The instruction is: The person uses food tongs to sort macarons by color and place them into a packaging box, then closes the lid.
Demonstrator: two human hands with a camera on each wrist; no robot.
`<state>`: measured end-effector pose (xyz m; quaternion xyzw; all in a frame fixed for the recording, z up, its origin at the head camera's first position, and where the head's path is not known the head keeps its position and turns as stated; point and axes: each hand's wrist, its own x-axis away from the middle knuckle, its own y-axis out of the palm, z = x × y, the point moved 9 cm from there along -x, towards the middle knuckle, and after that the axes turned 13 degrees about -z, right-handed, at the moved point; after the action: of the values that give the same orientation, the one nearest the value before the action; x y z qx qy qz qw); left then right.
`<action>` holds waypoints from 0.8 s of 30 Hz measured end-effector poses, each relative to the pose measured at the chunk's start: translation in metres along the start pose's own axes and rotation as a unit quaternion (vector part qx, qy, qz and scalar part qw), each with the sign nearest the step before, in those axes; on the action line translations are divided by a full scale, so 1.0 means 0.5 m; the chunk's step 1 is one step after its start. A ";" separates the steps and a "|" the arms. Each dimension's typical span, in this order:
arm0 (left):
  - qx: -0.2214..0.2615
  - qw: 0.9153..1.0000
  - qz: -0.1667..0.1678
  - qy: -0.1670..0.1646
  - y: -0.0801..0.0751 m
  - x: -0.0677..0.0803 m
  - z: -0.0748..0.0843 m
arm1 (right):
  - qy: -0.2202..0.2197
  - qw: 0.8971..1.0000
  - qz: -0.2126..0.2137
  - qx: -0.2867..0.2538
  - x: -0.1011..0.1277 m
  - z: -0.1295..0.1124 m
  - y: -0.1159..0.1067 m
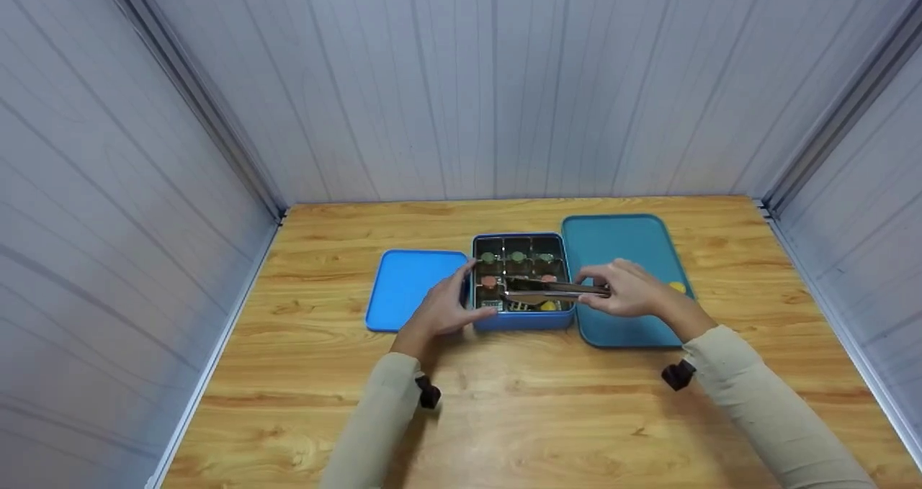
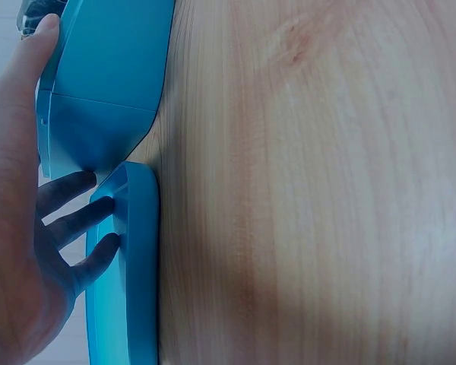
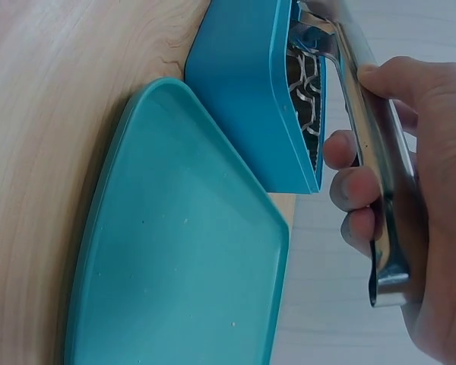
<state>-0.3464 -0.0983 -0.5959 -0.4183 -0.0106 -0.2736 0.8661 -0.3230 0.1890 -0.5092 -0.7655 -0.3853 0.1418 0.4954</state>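
A blue box (image 1: 526,321) with a divided insert stands mid-table. Green pieces (image 1: 488,258) sit in its back row, reddish pieces (image 1: 490,281) in the middle row, and a yellow piece (image 1: 549,306) at the front right. My left hand (image 1: 445,305) spans the box's left front corner, thumb at the front rim, index finger along the left side; its other fingers spread over the blue lid (image 2: 142,266). My right hand (image 1: 625,289) grips metal tongs (image 3: 376,144), which reach leftward over the compartments. Whether the tong tips hold anything cannot be made out.
Touching the box on the right is a teal tray (image 1: 619,244) with a yellow piece (image 1: 677,286) near its right edge, partly behind my right hand. The lid lies flat left of the box. Pale panel walls (image 1: 461,86) enclose the wooden table (image 1: 547,402).
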 end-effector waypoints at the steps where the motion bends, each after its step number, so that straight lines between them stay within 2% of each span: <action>1: 0.000 1.000 0.000 0.000 0.000 0.000 0.000 | 0.001 1.000 0.001 0.001 0.000 0.001 0.000; 10: 0.010 1.000 -0.004 -0.006 0.000 0.001 0.001 | 0.012 1.000 0.004 -0.004 0.009 0.011 0.003; 16: 0.009 1.000 -0.003 0.005 0.000 0.001 0.004 | 0.019 0.999 0.021 -0.027 0.026 0.022 -0.002; 24: 0.008 1.000 -0.003 0.005 0.000 0.002 0.003 | 0.059 0.997 0.041 -0.029 0.054 0.048 -0.014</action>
<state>-0.3453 -0.0977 -0.5948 -0.4100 -0.0096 -0.2779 0.8687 -0.3225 0.2259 -0.5100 -0.8019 -0.3278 0.1055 0.4882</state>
